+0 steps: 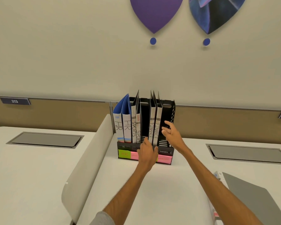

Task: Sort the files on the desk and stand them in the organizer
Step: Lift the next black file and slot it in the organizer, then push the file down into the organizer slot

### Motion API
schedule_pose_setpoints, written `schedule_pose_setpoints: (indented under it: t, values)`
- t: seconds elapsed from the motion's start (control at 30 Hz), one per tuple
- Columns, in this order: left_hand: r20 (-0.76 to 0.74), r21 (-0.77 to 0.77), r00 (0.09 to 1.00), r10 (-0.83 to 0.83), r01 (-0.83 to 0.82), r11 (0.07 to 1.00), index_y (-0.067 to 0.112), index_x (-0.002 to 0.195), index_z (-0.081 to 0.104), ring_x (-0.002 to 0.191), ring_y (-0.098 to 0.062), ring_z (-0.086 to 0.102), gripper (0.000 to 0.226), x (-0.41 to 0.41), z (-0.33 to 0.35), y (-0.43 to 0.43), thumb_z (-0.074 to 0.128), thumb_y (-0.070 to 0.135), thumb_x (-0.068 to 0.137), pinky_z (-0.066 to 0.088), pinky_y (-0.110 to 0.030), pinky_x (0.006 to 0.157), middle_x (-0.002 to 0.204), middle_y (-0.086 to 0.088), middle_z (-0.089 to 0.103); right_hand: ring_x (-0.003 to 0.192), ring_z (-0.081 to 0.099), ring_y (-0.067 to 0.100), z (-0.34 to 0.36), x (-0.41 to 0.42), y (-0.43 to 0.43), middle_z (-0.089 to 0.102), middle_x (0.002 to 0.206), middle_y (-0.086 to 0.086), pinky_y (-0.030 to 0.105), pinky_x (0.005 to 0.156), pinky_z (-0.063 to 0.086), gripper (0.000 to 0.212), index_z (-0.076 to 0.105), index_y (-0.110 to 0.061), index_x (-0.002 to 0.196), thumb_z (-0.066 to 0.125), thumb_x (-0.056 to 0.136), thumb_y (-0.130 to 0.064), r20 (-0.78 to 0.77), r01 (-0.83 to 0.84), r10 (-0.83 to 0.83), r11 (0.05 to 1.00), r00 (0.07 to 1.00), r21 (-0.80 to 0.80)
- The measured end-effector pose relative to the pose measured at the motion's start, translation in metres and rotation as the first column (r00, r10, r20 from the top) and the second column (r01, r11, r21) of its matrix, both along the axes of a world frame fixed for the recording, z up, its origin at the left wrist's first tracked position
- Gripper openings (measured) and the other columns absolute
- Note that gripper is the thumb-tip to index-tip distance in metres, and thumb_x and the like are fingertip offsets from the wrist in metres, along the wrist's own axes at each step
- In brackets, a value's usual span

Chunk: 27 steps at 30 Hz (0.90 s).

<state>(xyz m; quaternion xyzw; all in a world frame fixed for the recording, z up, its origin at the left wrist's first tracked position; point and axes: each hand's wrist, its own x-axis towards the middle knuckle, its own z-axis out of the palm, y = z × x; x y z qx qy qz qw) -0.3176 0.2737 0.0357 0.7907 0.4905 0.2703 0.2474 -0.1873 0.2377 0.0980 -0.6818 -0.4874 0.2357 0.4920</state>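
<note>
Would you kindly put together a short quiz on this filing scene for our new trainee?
1. True or false: the right hand grips a file.
2. Which label is on the leftmost files in the organizer? A) HR B) SPORTS C) FINANCE
3. How many files stand in the organizer?
Key: 1 false, it is open and holds nothing. 2 A, the blue HR files. 3 six.
</note>
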Motion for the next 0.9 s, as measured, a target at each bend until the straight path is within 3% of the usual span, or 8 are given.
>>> schedule_pose_setpoints:
  t: [0.1,0.33,0.6,0.83,0.9]
  values:
    - [0.010,0.020,0.999,-0.033,0.033,0.999,0.008,0.140,0.029,0.121,-0.028,0.050,0.056,-0.002,0.000,-0.013,0.054,0.031,0.095,0.043,-0.046,0.099,0.129,-0.012,0.054,0.134,0.048,0.023,-0.005,-0.002,-0.017,0.049,0.145,0.012,0.033,0.104,0.040,0.050,0.035,-0.016,0.147,0.051,0.100,-0.017,0.020,0.006,-0.005,1.000,1.000,-0.016]
    - [0.009,0.035,0.990,-0.139,0.139,0.990,0.008,0.137,0.034,0.120,-0.030,0.050,0.049,-0.004,-0.004,-0.047,0.052,0.028,0.096,0.044,-0.045,0.097,0.127,-0.011,0.055,0.125,0.055,0.024,-0.019,-0.005,-0.059,0.055,0.138,0.011,0.034,0.103,0.046,0.038,0.048,-0.010,0.137,0.051,0.100,-0.020,0.062,0.116,-0.114,0.993,0.992,-0.022]
    - [0.000,-0.012,0.972,-0.233,0.233,0.972,0.008,0.130,0.040,0.114,-0.032,0.055,0.042,0.000,-0.012,-0.080,0.051,0.028,0.096,0.046,-0.045,0.092,0.123,-0.012,0.059,0.109,0.059,0.020,-0.038,0.001,-0.116,0.060,0.132,0.010,0.024,0.086,0.042,0.032,0.055,-0.010,0.129,0.053,0.098,-0.018,0.056,0.295,-0.291,0.952,0.955,-0.077]
    - [0.024,-0.085,0.928,-0.371,0.371,0.925,0.009,0.132,0.043,0.119,-0.029,0.054,0.042,0.014,-0.025,-0.122,0.048,0.033,0.097,0.043,-0.042,0.098,0.130,-0.012,0.058,0.110,0.061,0.023,-0.054,0.009,-0.182,0.063,0.124,0.010,0.036,0.096,0.049,0.028,0.057,-0.011,0.124,0.054,0.098,-0.018,0.021,0.455,-0.455,0.886,0.890,-0.085]
    - [0.028,-0.111,0.913,-0.407,0.407,0.906,0.010,0.131,0.044,0.118,-0.028,0.056,0.041,0.020,-0.032,-0.135,0.048,0.034,0.098,0.044,-0.041,0.098,0.130,-0.011,0.058,0.111,0.060,0.023,-0.058,0.014,-0.202,0.062,0.126,0.011,0.032,0.094,0.047,0.028,0.057,-0.009,0.125,0.052,0.099,-0.018,0.020,0.493,-0.493,0.865,0.870,-0.093]
